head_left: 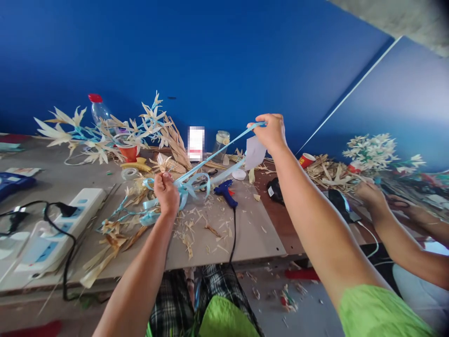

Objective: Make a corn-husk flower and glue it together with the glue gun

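My right hand point(271, 131) is raised above the table, its fingertips pinching a light blue ribbon point(222, 150). The ribbon runs taut and slanting down to my left hand point(166, 192), which is closed in a fist. A pale corn-husk flower point(162, 162) sticks up just above that fist; its lower part is hidden by my fingers. Loose ribbon loops point(198, 185) curl beside my left hand. A pale piece of paper point(255, 153) hangs just below my right hand. Blue-wrapped stems with dried husks point(121, 213) lie left of my left wrist.
A blue glue gun point(226, 193) lies on the table point(252, 238) among husk scraps. A white power strip point(66, 224) with black cords is at left. Husk flowers stand in a red cup point(129, 153) near a lit screen point(195, 145). Another person's hands point(372, 194) work at right.
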The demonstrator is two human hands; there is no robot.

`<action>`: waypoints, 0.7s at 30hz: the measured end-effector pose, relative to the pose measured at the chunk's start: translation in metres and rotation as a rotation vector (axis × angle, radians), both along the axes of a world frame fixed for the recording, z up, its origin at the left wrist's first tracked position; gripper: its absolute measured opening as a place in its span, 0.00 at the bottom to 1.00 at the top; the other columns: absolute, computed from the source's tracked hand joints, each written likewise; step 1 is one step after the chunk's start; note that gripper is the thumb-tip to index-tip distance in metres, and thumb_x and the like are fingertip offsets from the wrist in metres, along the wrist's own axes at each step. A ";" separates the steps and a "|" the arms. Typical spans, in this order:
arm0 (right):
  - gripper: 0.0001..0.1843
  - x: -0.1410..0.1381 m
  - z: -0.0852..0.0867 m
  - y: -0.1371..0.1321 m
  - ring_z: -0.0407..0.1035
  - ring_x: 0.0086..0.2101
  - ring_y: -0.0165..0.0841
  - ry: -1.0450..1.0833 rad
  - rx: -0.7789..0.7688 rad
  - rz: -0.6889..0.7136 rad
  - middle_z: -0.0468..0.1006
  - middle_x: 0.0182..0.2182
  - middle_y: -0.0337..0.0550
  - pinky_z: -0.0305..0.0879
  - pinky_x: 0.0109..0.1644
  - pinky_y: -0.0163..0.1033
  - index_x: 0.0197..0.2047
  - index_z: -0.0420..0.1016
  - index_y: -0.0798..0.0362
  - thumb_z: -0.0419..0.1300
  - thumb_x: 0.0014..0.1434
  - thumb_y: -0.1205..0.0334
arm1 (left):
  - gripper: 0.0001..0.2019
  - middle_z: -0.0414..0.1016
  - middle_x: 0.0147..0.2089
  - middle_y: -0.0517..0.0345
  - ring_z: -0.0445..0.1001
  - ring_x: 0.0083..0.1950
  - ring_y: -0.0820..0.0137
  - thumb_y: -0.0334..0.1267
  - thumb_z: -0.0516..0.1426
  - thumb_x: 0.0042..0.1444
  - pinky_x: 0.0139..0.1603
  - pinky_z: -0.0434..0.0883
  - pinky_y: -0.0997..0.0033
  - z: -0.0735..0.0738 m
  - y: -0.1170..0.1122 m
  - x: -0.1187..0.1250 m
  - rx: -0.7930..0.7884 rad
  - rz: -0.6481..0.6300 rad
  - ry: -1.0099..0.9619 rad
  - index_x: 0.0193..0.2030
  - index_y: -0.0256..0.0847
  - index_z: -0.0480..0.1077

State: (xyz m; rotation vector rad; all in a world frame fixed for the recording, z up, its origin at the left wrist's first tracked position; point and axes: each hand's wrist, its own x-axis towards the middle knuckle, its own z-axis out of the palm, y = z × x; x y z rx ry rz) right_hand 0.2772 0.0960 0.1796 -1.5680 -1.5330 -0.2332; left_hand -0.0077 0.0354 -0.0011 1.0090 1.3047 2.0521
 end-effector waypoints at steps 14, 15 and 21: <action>0.21 0.021 0.004 0.011 0.68 0.32 0.32 0.290 -0.338 0.008 0.75 0.31 0.43 0.63 0.36 0.36 0.41 0.77 0.56 0.58 0.56 0.47 | 0.11 0.58 0.25 0.65 0.56 0.21 0.80 0.45 0.50 0.58 0.20 0.58 0.80 -0.008 0.007 -0.006 -0.079 0.013 -0.080 0.30 0.39 0.61; 0.21 0.023 0.002 0.010 0.68 0.32 0.32 0.319 -0.352 0.004 0.76 0.31 0.43 0.63 0.35 0.36 0.41 0.77 0.56 0.59 0.55 0.47 | 0.11 0.58 0.25 0.65 0.56 0.21 0.80 0.44 0.50 0.58 0.20 0.59 0.80 -0.009 0.008 -0.007 -0.085 0.016 -0.088 0.31 0.39 0.61; 0.22 0.034 -0.006 0.005 0.69 0.30 0.31 0.383 -0.403 -0.030 0.77 0.32 0.45 0.63 0.34 0.35 0.44 0.77 0.55 0.63 0.50 0.49 | 0.12 0.57 0.25 0.66 0.55 0.21 0.81 0.45 0.50 0.58 0.20 0.59 0.80 -0.008 0.010 -0.011 -0.106 0.045 -0.115 0.31 0.39 0.61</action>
